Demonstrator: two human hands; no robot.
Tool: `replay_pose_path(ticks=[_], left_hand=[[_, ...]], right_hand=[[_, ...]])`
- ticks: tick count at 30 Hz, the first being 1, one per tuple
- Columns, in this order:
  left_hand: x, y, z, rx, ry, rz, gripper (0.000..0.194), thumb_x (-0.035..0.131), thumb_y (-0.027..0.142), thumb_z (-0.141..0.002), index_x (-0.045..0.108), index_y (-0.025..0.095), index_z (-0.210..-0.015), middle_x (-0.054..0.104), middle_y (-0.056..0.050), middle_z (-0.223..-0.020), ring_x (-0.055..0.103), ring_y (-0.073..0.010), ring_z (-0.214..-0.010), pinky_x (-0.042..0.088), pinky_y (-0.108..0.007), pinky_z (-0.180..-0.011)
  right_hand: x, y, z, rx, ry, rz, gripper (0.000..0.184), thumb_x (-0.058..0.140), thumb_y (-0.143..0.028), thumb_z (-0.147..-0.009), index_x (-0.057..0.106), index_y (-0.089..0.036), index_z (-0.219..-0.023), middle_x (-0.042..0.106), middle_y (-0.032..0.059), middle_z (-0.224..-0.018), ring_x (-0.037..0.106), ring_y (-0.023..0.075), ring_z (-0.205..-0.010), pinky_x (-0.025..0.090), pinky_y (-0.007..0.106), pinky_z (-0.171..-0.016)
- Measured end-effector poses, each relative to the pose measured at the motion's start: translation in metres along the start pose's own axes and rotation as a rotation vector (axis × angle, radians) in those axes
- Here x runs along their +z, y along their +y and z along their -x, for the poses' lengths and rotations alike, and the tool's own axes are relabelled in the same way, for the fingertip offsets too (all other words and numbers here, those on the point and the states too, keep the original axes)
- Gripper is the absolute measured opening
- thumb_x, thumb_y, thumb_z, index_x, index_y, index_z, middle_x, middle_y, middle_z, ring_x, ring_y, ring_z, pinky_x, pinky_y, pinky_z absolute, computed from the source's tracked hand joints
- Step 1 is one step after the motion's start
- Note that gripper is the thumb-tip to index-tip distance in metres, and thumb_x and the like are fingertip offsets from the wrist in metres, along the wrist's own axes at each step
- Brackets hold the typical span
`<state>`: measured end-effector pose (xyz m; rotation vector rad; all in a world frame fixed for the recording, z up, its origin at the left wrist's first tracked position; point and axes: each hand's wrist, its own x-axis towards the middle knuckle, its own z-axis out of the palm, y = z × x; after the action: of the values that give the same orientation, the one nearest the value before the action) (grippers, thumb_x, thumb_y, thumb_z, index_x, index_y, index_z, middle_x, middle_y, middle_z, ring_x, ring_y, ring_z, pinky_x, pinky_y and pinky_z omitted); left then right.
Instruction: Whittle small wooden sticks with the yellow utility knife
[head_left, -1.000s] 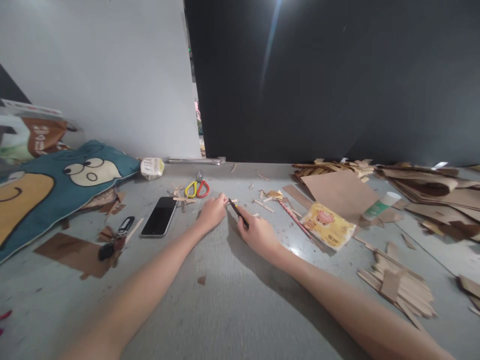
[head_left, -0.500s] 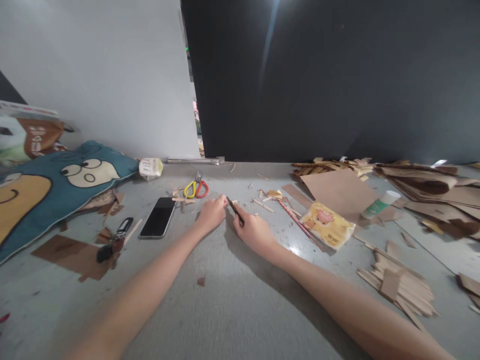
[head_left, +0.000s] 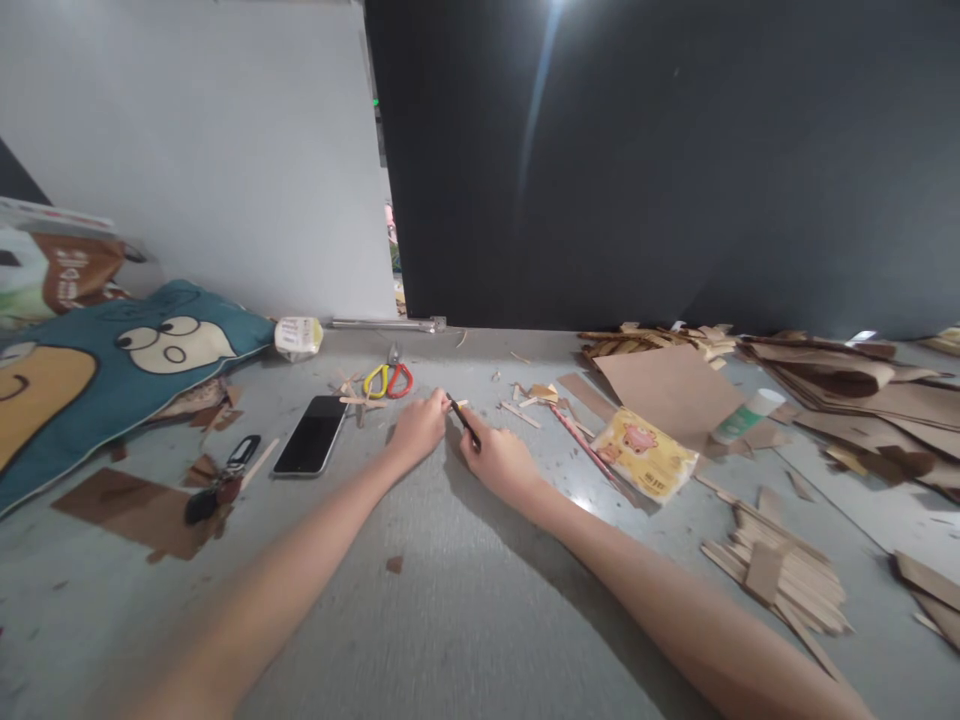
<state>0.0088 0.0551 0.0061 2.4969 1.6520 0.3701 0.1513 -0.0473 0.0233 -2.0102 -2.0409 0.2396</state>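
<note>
My right hand (head_left: 499,462) is closed around a slim black craft knife (head_left: 463,422), whose tip points up and left at the fingers of my other hand. My left hand (head_left: 421,425) is in a pinch, and a short pale end of a thin wooden stick (head_left: 460,404) shows just past its fingertips. Most of that stick is hidden. The knife's tip lies against or very near it; contact is too small to make out. Scissors (head_left: 388,380) with one yellow and one red handle lie beyond my left hand, near loose wooden sticks (head_left: 364,402).
On the left are a phone (head_left: 311,436), keys (head_left: 217,492), cardboard (head_left: 131,510) and a blue cushion (head_left: 135,375). To the right lie a yellow tissue pack (head_left: 646,452), a glue stick (head_left: 748,416), a red-patterned strip (head_left: 581,442) and a bundle of wooden sticks (head_left: 787,570).
The knife in my right hand has tilted slightly and shifted a little left. Both hands keep their grip close together. The whole view has drifted slightly.
</note>
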Motion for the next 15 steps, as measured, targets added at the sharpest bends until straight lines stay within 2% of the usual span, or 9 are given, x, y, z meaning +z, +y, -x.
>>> replay_pose_path(ticks=[4, 7, 10, 15], left_hand=[[0.002, 0.002, -0.001, -0.063, 0.012, -0.019, 0.033, 0.035, 0.031, -0.108, 0.062, 0.017, -0.118, 0.074, -0.015, -0.097, 0.071, -0.0287, -0.091, 0.042, -0.033, -0.073], [-0.001, 0.002, -0.001, -0.037, -0.018, -0.019, 0.032, 0.035, 0.029, -0.107, 0.063, 0.017, -0.118, 0.074, -0.015, -0.097, 0.071, -0.0282, -0.091, 0.043, -0.033, -0.075], [-0.004, 0.001, -0.001, 0.001, -0.024, 0.002, 0.032, 0.036, 0.029, -0.107, 0.064, 0.017, -0.116, 0.075, -0.014, -0.098, 0.071, -0.0274, -0.092, 0.043, -0.032, -0.076], [-0.003, -0.001, -0.003, -0.055, 0.010, 0.008, 0.033, 0.037, 0.030, -0.108, 0.066, 0.016, -0.116, 0.076, -0.016, -0.101, 0.071, -0.0282, -0.095, 0.043, -0.033, -0.076]], right_hand=[[0.006, 0.004, 0.006, -0.012, 0.017, 0.015, 0.053, 0.040, -0.031, -0.106, 0.046, -0.028, -0.158, 0.080, 0.0113, -0.096, 0.076, 0.0243, -0.082, 0.049, 0.029, -0.071], [0.008, 0.005, 0.004, 0.002, 0.018, 0.020, 0.052, 0.041, -0.031, -0.105, 0.047, -0.028, -0.157, 0.080, 0.0114, -0.097, 0.077, 0.0248, -0.085, 0.049, 0.029, -0.072], [0.006, 0.002, -0.004, -0.002, 0.020, 0.022, 0.052, 0.040, -0.032, -0.105, 0.047, -0.029, -0.157, 0.080, 0.0113, -0.098, 0.077, 0.0263, -0.087, 0.050, 0.031, -0.075], [0.000, 0.002, 0.003, 0.013, 0.025, 0.022, 0.052, 0.040, -0.033, -0.105, 0.046, -0.031, -0.158, 0.080, 0.0107, -0.097, 0.076, 0.0259, -0.087, 0.049, 0.030, -0.073]])
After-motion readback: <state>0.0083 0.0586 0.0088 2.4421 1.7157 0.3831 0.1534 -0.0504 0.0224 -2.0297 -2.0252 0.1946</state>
